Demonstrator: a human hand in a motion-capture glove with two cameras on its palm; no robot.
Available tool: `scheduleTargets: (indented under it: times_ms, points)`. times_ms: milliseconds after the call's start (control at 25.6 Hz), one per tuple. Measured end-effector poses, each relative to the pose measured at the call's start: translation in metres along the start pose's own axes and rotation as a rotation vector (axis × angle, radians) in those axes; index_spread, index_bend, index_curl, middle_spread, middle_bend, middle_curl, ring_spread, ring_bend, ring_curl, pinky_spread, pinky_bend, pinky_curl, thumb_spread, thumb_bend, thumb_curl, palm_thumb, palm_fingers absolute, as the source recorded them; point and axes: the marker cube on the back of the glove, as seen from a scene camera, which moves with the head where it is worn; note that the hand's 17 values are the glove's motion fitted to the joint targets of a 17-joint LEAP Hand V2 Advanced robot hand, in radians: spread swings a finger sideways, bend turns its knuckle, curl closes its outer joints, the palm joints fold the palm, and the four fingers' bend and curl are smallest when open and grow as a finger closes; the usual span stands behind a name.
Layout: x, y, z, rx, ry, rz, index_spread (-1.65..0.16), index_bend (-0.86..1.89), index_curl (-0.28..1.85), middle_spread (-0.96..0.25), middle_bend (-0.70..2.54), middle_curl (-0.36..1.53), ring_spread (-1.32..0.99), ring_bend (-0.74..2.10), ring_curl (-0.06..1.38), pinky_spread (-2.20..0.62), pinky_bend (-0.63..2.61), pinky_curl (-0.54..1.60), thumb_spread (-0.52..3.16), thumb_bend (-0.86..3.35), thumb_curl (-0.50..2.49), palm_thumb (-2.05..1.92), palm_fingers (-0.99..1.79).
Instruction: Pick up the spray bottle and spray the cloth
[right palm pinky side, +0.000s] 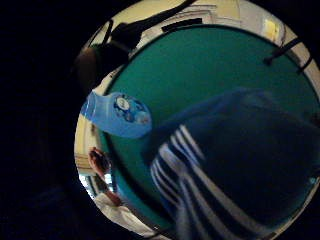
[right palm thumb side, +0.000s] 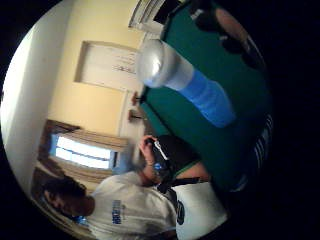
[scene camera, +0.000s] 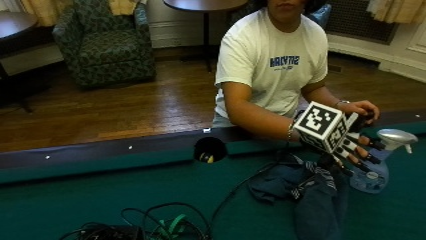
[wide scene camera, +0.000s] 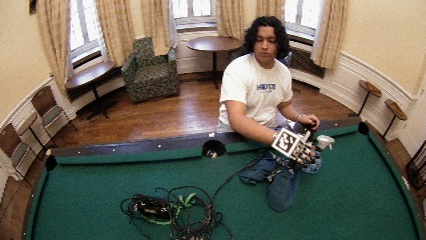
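On the green table (scene camera: 100, 195) a blue spray bottle (scene camera: 376, 172) with a grey trigger head stands upright just beside a dark striped cloth (scene camera: 306, 192); its round label is unreadable. Gloved right hand (scene camera: 349, 147) hovers near it, fingers spread, holding nothing

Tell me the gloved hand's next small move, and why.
Probably close the gloved right hand around the translucent blue spray bottle. Its fingers are spread beside the bottle, which stands upright on the green felt table next to the crumpled dark blue striped cloth.
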Motion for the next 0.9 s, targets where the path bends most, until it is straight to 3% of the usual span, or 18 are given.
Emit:
scheduleTargets:
  times_ms: [234, 586, 898]
  points:
    - [0.003, 0.043, -0.064, -0.029, 0.327, -0.046, -0.42, 0.05, 0.37, -0.15, 0.26, 0.39, -0.09, 0.48, 0.38, 0.18, 0.40, 0.40, 0.85, -0.09, 0.52, 0.43, 0.31]
    - [-0.011, 0.080, -0.107, -0.061, 0.459, -0.121, -0.46, 0.08, 0.28, -0.13, 0.21, 0.36, -0.05, 0.46, 0.34, 0.24, 0.45, 0.39, 0.86, -0.05, 0.45, 0.36, 0.27]
    - [-0.011, 0.090, -0.131, -0.069, 0.430, -0.131, -0.47, 0.11, 0.24, -0.12, 0.21, 0.35, -0.04, 0.44, 0.33, 0.24, 0.44, 0.38, 0.87, -0.04, 0.42, 0.35, 0.24]
